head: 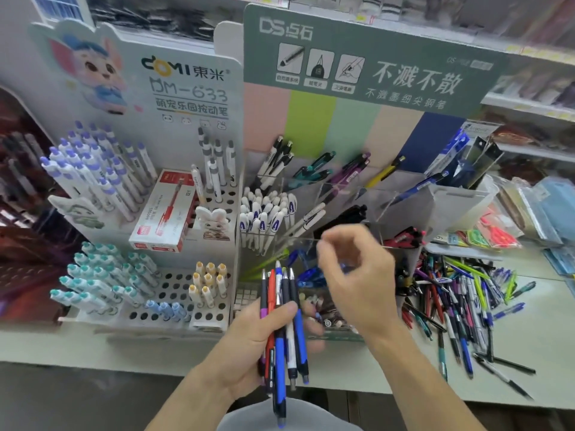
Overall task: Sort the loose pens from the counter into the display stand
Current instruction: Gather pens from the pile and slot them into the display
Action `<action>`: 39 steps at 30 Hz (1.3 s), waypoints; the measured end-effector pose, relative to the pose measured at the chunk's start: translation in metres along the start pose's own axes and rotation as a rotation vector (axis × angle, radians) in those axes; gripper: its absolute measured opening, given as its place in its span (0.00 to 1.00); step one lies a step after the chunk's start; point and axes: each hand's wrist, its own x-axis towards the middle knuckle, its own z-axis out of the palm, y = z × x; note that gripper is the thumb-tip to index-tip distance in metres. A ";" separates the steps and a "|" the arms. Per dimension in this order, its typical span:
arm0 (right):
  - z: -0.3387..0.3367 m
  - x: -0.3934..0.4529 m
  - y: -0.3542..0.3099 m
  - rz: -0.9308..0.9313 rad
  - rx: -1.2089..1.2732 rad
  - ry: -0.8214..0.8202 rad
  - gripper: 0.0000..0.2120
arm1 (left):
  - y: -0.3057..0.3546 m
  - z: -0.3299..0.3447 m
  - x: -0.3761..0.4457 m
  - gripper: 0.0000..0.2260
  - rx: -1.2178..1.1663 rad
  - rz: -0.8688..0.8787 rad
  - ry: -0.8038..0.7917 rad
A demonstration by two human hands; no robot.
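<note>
Left hand (261, 331) grips a bundle of pens (283, 325); blurred right hand (357, 275) hides display stand (404, 206) compartments, its curled fingers' hold unclear

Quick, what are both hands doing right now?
Left hand: grips a bunch of pens.
Right hand: fingers curled over the clear stand; too blurred to tell if it holds anything.

green header (373, 51), blue, red, black pens (281, 321)
</note>
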 end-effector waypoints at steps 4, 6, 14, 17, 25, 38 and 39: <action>-0.015 -0.026 0.022 0.468 0.066 -0.458 0.09 | -0.009 0.007 0.006 0.16 0.106 0.007 -0.050; -0.022 -0.026 0.028 0.532 0.184 -0.508 0.06 | -0.014 0.014 0.010 0.15 0.124 -0.008 -0.098; -0.076 -0.023 0.039 0.645 0.376 -0.408 0.11 | -0.041 0.035 0.025 0.18 0.111 -0.048 0.039; -0.089 -0.029 0.044 0.641 0.374 -0.528 0.11 | -0.052 0.040 0.028 0.16 0.019 -0.084 -0.033; -0.099 -0.032 0.063 0.502 0.069 -0.669 0.09 | -0.073 0.045 0.035 0.18 0.099 -0.060 -0.130; -0.108 -0.027 0.076 0.574 0.128 -0.714 0.13 | -0.078 0.055 0.042 0.21 0.393 -0.008 0.057; -0.110 -0.026 0.078 0.595 0.165 -0.721 0.13 | -0.078 0.055 0.043 0.20 0.386 -0.012 0.060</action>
